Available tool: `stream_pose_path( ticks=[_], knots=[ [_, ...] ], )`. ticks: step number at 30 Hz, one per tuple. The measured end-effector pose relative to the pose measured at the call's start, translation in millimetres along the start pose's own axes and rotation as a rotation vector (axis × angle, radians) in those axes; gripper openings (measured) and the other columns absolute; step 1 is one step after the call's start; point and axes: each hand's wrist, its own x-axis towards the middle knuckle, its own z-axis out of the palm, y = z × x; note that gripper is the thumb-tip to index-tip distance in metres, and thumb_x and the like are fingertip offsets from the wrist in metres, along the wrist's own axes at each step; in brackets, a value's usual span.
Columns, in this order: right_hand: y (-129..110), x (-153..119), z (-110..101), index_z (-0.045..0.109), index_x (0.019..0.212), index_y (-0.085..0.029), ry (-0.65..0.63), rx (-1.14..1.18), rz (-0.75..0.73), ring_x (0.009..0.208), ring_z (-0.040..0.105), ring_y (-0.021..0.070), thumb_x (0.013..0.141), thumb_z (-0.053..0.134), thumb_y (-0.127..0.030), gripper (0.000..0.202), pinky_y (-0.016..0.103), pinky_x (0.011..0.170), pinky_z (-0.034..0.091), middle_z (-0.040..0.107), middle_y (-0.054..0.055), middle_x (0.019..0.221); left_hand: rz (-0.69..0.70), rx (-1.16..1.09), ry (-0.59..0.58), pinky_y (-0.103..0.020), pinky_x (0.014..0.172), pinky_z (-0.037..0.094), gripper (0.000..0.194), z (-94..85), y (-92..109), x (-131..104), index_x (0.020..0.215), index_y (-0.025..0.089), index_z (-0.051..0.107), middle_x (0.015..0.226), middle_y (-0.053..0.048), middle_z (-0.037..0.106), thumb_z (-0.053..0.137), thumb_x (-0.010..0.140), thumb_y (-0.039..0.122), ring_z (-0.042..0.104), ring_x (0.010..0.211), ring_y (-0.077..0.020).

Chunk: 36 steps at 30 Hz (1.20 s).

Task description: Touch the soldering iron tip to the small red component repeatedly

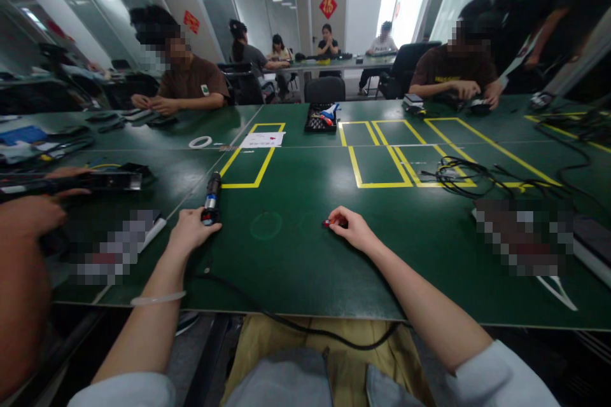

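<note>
My left hand [189, 229] is closed around the near end of a black cylindrical device with a silver and blue band [211, 198], which lies along the green tabletop and points away from me. The device's exact kind is unclear. My right hand [353, 229] rests low over the table with thumb and fingers pinched on a small red piece [326, 223], mostly hidden by the fingertips. Between the two hands, a faint ring mark [266, 226] shows on the table. A black cable [286, 323] runs from near my left forearm over the table's front edge and across my lap.
Yellow tape outlines [382, 185] mark the green table [296, 267]. Farther back sit a black tray of small items [321, 119], a white paper [262, 140] and a white tape ring [200, 142]. Coiled black cables [461, 175] lie right. A co-worker's arm [23, 241] reaches in from the left.
</note>
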Motion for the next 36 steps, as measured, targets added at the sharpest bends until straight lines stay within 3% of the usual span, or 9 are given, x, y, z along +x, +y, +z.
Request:
stream_pose_path(
  ticks=[4,12,17,23,36],
  knots=[
    [0.5,0.0,-0.4,0.060,0.083,-0.018,-0.008,-0.034,-0.042,0.071,0.053,0.0128,0.079,0.058,-0.020,0.005,0.025,0.067,0.041,0.059,0.001,0.081,0.034,0.096,-0.040,-0.041,0.082,0.048,0.071,4.8,53.6,-19.0,0.128,0.018,0.049,0.127,-0.016,0.045,0.055,0.070,0.059,0.060,0.102,-0.0328],
    [-1.6,-0.9,-1.8,0.059,0.081,-0.019,0.006,-0.067,-0.074,0.068,0.050,0.0131,0.080,0.058,-0.018,0.002,0.025,0.065,0.040,0.056,0.001,0.080,0.329,0.031,-0.032,-0.036,0.073,0.048,0.064,27.8,177.3,-61.4,0.126,0.021,0.045,0.119,-0.012,0.046,0.057,0.073,0.054,0.058,0.096,-0.0280],
    [-2.6,-1.4,-4.2,0.058,0.082,-0.019,0.045,-0.114,-0.106,0.071,0.050,0.0139,0.081,0.057,-0.017,0.002,0.026,0.066,0.039,0.055,0.001,0.082,0.466,-0.036,-0.029,-0.034,0.071,0.046,0.063,40.0,227.6,-81.4,0.126,0.020,0.042,0.114,-0.013,0.046,0.059,0.074,0.050,0.055,0.099,-0.0288],
    [5.3,-0.5,-2.6,0.059,0.083,-0.018,0.043,-0.149,-0.127,0.069,0.049,0.0125,0.081,0.058,-0.015,0.004,0.025,0.067,0.040,0.052,0.000,0.081,0.524,-0.035,-0.043,-0.031,0.070,0.046,0.060,49.8,252.4,-95.5,0.128,0.023,0.037,0.114,-0.010,0.045,0.056,0.077,0.048,0.054,0.099,-0.0252],
    [-0.8,-3.2,-2.6,0.066,0.083,-0.018,0.067,-0.135,-0.095,0.070,0.053,0.0135,0.087,0.056,-0.025,0.013,0.026,0.066,0.041,0.058,0.002,0.080,0.522,0.027,0.013,-0.032,0.076,0.044,0.057,51.1,259.8,-99.9,0.129,0.020,0.038,0.114,-0.012,0.047,0.050,0.082,0.050,0.052,0.100,-0.0252]
  ],
)
